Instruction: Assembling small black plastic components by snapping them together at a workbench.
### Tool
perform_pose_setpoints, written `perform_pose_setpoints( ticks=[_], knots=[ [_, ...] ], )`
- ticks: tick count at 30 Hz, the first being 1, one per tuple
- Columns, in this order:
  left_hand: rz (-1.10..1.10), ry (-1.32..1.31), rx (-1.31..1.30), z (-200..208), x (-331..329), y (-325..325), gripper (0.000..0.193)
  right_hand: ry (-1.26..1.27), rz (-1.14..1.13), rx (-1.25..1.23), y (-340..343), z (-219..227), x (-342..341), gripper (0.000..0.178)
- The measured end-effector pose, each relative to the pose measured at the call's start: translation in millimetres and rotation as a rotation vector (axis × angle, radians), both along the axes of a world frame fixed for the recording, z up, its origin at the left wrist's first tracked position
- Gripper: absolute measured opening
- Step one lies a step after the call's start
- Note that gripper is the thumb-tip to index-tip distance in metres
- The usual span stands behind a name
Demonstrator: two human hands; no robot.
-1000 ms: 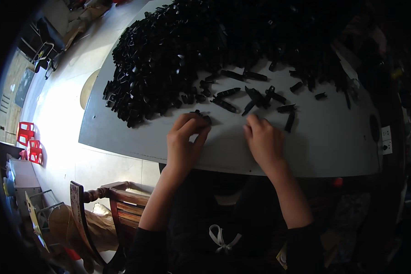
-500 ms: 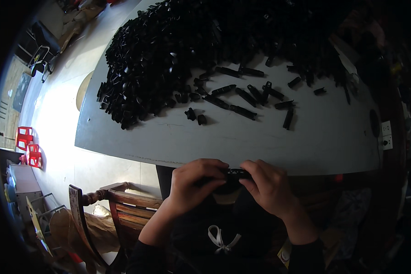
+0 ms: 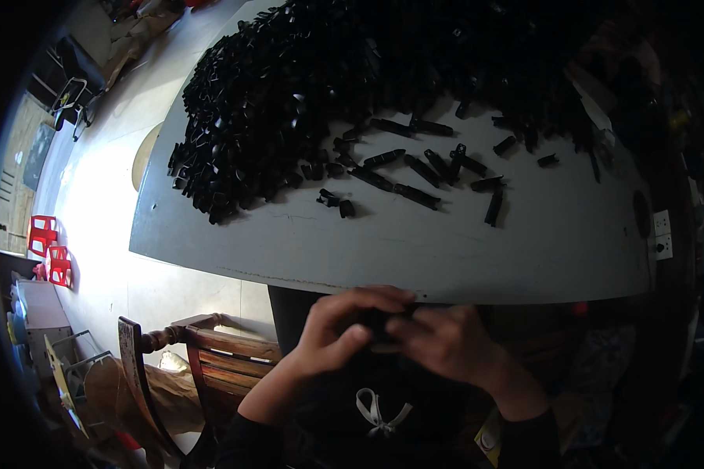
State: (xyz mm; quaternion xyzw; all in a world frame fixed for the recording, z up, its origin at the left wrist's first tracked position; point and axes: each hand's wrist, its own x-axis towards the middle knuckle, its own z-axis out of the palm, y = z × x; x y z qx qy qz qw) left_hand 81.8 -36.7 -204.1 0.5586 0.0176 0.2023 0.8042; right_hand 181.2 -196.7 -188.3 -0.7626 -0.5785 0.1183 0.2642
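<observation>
Just off the table's near edge, my left hand (image 3: 335,327) is curled round a small black plastic part (image 3: 377,322), with the thumb below and the fingers over the top. My right hand (image 3: 448,340) meets it from the other side, its bent fingers closed at the part's end and slightly blurred. Most of the part is hidden by the fingers and lost against my dark clothes. On the table beyond lie several loose black tubular plastic pieces (image 3: 417,195) and two short black pieces (image 3: 346,209).
A big heap of black plastic pieces (image 3: 250,117) covers the far side of the white table (image 3: 289,250). Left of me stands a wooden chair (image 3: 231,356). Red stools (image 3: 59,266) are on the floor at far left. A wall socket (image 3: 662,234) is at right.
Both hands have come slightly down and closer together. The part, which showed level between my fingertips, is now mostly covered. My right hand has turned inward over it.
</observation>
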Motion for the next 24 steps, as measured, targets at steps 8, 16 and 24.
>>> perform_pose_setpoints(
  ticks=[8,16,24],
  knots=[
    [-0.287,-0.103,0.032,4.7,1.4,-4.2,0.059,0.069,0.179,0.26,6.4,-19.5,-26.9,0.014],
    [-0.334,-0.188,0.005,4.0,-7.8,-3.3,0.054,0.073,0.154,0.289,13.1,-12.3,-36.4,0.023],
    [0.051,-0.108,0.541,-4.4,7.9,26.6,0.018,-0.19,0.101,0.146,29.0,-9.1,-7.3,0.014]
  ],
)
